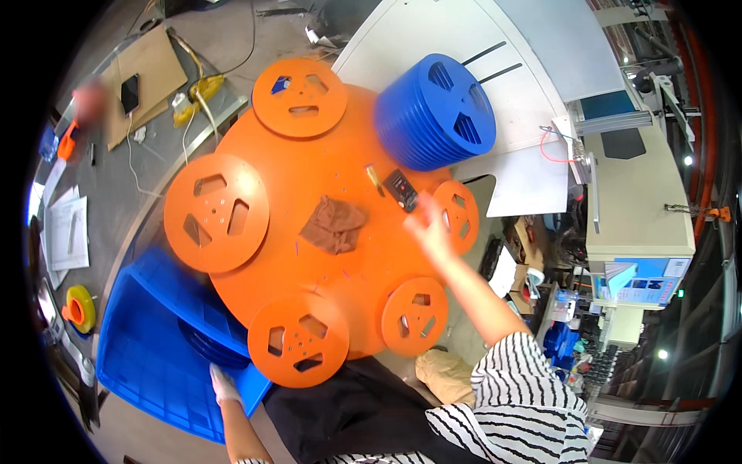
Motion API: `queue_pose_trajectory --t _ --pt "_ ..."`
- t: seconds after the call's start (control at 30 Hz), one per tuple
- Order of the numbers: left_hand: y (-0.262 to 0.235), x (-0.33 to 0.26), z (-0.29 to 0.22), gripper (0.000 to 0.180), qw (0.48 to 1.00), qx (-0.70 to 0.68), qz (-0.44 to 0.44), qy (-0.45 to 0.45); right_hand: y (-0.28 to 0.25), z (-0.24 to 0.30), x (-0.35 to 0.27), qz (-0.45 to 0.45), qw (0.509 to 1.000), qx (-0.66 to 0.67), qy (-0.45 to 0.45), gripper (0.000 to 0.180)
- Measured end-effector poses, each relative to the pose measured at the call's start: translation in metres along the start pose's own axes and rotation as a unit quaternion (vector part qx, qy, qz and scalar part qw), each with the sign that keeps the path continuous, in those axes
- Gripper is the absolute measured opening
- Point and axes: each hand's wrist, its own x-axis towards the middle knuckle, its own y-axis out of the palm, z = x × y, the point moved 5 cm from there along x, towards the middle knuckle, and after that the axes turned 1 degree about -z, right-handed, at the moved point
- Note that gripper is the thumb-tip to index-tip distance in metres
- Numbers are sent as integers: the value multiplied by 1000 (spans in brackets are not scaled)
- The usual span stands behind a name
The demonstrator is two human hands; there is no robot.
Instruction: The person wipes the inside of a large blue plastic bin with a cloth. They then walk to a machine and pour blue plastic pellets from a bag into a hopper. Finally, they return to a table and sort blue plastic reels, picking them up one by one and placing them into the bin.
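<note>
My right hand (429,229) is over the orange round table (301,178), blurred, its fingers apart with nothing seen in them. It is beside an orange disc (457,219) with cut-out slots at the table's right rim. Close to its fingertips lies a small black device (400,189), with a small yellowish piece (374,179) next to it. My left hand (224,385), pale as if gloved, is at a blue bin (147,363) to the lower left. Dark blue discs (207,344) lie inside that bin, just beyond the hand. Its fingers are too hidden to read.
Several more slotted orange discs (216,213) ring the table. A crumpled brown cloth (335,224) lies mid-table. At the far right rim stands a stack of blue discs (437,112). A grey bench (154,158) with a phone (130,94) and cables is at left.
</note>
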Motion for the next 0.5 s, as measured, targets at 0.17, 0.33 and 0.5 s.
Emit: queue_pose_trajectory --t 0.17,0.33,0.5 --pt "-15 -90 37 50 985 111 -129 -41 -125 -10 168 -98 898 -407 -139 83" --pt "-39 -153 79 62 963 115 -212 -120 -94 -37 251 354 850 -382 76 75" --pt "-22 -180 88 59 970 74 -189 -137 -69 -83 258 382 862 -301 144 80"
